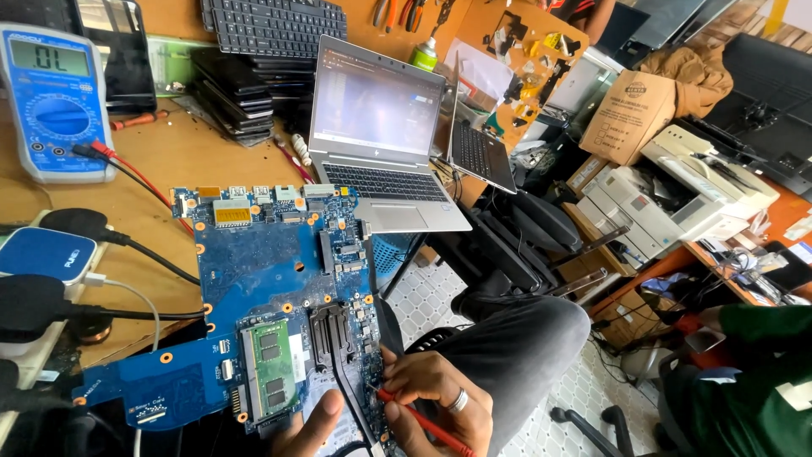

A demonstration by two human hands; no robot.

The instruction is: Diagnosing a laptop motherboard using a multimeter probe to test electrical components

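Probing the blue laptop circuit board [262, 279]
Your right hand [440, 402] pinches a thin red probe [414, 415] against its edge; your left hand [313, 427] touches the board, fingers loosely open.

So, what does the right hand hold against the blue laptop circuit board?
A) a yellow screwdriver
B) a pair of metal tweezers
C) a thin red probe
C: the right hand pinches a thin red probe, tip touching the blue laptop circuit board at its edge.
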